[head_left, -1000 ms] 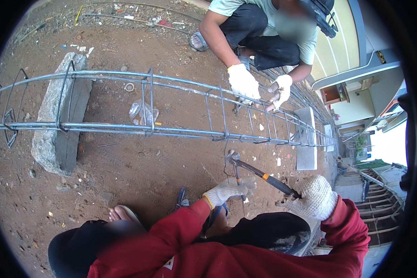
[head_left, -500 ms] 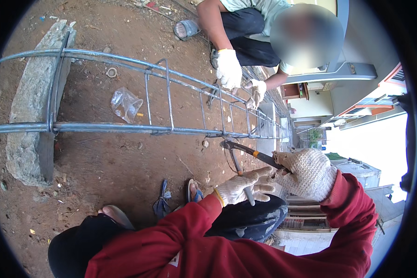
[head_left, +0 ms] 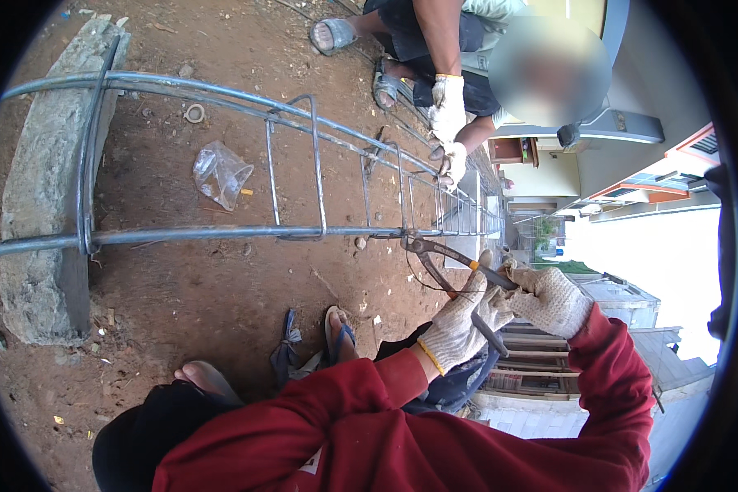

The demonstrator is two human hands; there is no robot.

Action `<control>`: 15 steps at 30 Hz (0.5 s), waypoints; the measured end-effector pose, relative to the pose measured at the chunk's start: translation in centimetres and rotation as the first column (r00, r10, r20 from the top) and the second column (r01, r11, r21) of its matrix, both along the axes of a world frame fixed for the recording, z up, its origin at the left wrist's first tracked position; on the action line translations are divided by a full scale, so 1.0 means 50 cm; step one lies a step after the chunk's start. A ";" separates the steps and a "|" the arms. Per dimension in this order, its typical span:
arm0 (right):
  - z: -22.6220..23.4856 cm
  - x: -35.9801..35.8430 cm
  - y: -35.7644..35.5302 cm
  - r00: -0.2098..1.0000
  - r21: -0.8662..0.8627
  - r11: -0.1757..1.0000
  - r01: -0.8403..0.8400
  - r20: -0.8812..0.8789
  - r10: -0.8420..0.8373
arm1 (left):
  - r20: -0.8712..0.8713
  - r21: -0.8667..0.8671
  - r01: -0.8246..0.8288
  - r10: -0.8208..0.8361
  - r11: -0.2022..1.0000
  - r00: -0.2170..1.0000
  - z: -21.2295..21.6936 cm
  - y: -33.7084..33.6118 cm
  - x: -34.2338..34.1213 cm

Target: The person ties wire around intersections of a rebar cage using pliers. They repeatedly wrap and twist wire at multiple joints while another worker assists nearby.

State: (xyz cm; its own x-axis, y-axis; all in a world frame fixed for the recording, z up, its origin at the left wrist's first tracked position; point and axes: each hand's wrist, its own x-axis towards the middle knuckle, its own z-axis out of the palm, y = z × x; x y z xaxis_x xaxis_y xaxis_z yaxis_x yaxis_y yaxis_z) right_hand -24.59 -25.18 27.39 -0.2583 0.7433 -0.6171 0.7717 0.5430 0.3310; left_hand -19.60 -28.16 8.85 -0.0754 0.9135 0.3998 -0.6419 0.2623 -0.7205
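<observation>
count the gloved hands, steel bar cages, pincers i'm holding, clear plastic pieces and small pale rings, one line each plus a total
Gloved hands: 4 (your left hand, your right hand, co-worker's upper hand, co-worker's lower hand)
Steel bar cage: 1
Pincers: 1
Clear plastic piece: 1
Pale ring: 1
Total: 8

An outdoor construction site is indicated by a steel bar cage (head_left: pixel 246 232), supported on a concrete block (head_left: pixel 37 180) over bare soil (head_left: pixel 197 287) (a building (head_left: pixel 559 174) is also seen).
</observation>
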 end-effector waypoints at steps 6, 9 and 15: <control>0.021 0.017 0.044 0.978 -0.043 0.978 0.203 0.056 -0.200 | -0.005 -0.120 0.156 -0.158 0.980 0.987 0.009 0.031 0.016; 0.017 0.038 0.076 0.797 -0.161 0.780 0.604 0.150 -0.586 | -0.230 -0.156 0.013 -0.049 0.988 0.972 -0.004 0.037 0.033; -0.069 0.157 0.101 0.577 -0.471 0.468 0.748 0.111 -0.809 | -0.555 -0.250 0.001 -0.144 0.968 0.819 -0.044 0.042 0.059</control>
